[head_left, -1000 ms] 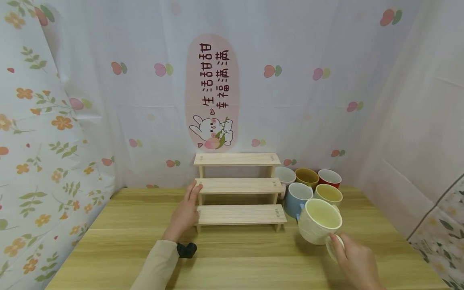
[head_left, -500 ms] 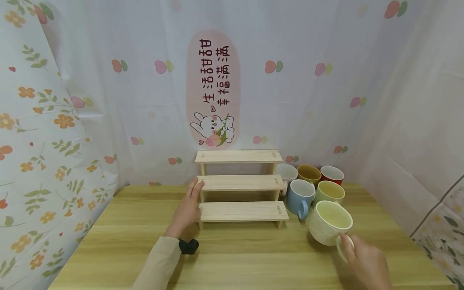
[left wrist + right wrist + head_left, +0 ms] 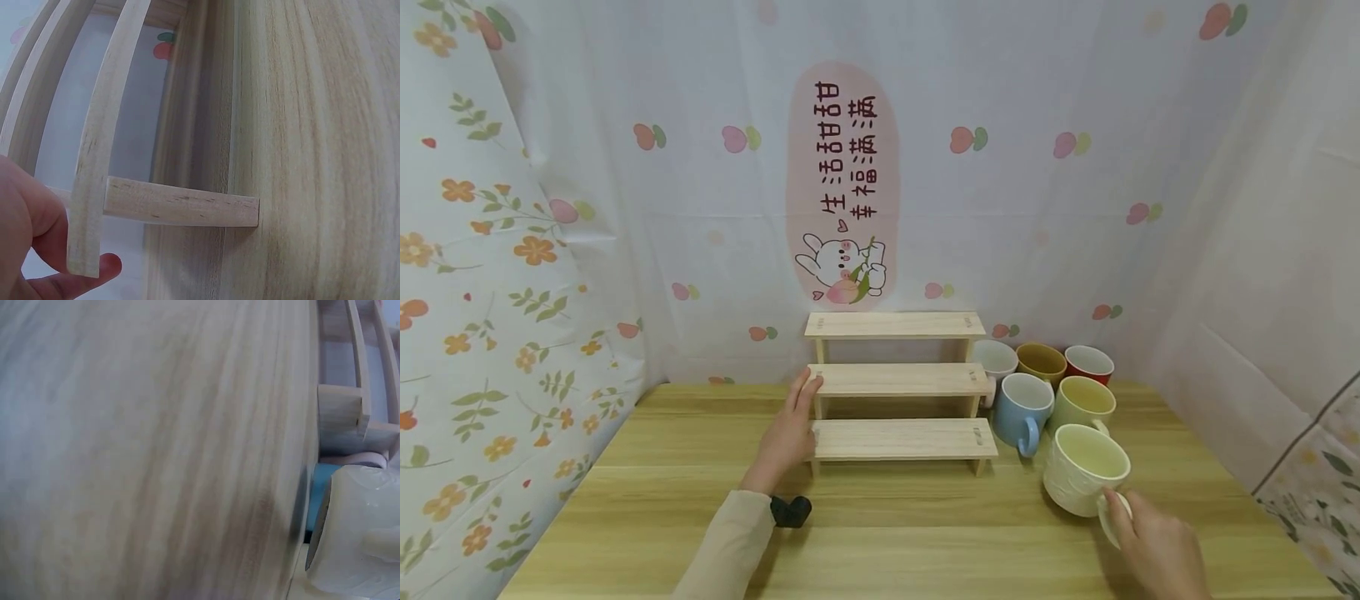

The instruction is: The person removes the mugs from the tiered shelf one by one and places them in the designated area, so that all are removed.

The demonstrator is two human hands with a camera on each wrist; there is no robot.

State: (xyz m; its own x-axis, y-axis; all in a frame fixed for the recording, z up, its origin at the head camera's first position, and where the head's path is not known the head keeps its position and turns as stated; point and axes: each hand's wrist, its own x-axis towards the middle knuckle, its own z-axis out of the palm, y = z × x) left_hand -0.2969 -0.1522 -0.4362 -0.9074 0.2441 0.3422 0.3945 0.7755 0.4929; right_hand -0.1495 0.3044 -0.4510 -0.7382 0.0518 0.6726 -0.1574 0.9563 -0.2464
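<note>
A three-step wooden shelf rack point(image 3: 895, 437) stands on the table against the back cloth. My left hand point(image 3: 784, 442) grips its left end; in the left wrist view a thumb and finger point(image 3: 109, 267) close around the end of a plank. At the right, my right hand point(image 3: 1161, 537) holds a cream mug point(image 3: 1082, 479) by its handle, mouth up and slightly tilted. In the right wrist view the cream mug point(image 3: 356, 544) shows its embossed side and the edge of its base; the right fingers are out of that view.
Several mugs cluster right of the rack: a blue mug point(image 3: 1018, 421), a pale yellow-green one point(image 3: 1078, 408), a white one point(image 3: 1000, 360), a mustard one point(image 3: 1041, 360) and a red one point(image 3: 1093, 364). The wood-grain table point(image 3: 925, 550) is bordered by patterned cloths.
The cream mug has moved right and slightly down in my right hand, uncovering the blue mug's handle. My left hand stays on the rack. The head view has shifted a little.
</note>
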